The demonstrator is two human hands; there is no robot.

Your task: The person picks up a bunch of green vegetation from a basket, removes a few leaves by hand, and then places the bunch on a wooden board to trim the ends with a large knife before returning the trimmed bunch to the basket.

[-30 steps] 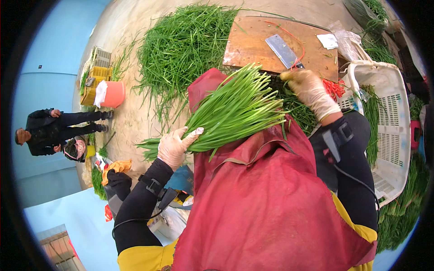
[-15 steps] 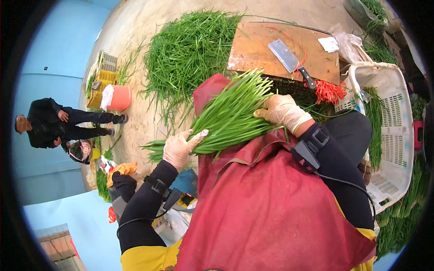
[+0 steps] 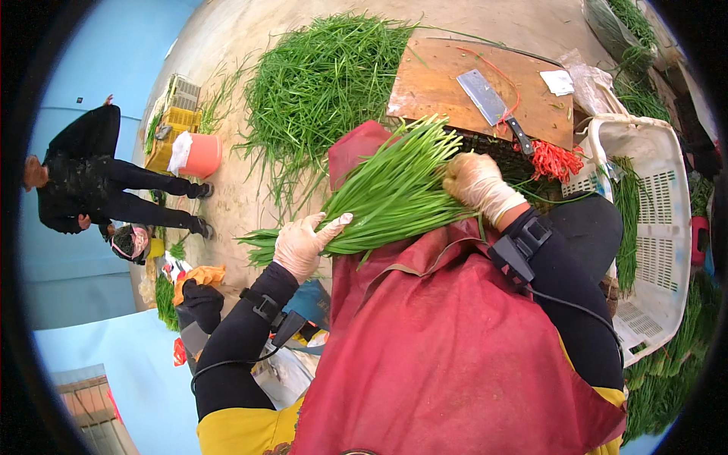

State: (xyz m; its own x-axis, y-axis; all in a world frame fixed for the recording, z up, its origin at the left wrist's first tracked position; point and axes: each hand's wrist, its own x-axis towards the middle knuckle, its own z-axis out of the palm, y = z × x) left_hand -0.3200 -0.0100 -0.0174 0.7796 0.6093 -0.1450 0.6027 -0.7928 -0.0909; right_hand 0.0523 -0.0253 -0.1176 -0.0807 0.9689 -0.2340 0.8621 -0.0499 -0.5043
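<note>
A thick bunch of garlic chives (image 3: 387,197) lies slantwise across my lap on a red apron (image 3: 455,326), its pale stem ends up and to the right. My left hand (image 3: 303,246), in a thin whitish glove, grips the leafy end with the thumb laid over the top. My right hand (image 3: 478,182), gloved too, is closed at the bunch's right edge near the stem ends. Its fingers are curled in, and whatever they pinch is hidden.
Ahead, a wooden board (image 3: 432,76) carries a cleaver (image 3: 489,102); red ties (image 3: 557,161) hang at its edge. Loose chives (image 3: 326,83) are heaped on the floor. A white plastic basket (image 3: 656,227) stands right. Far left are a pink bucket (image 3: 201,155) and a standing person (image 3: 83,174).
My right hand has curled its fingers, which lay straighter against the bunch before. My left hand keeps its hold. The person at the left has raised an arm and shifted their legs.
</note>
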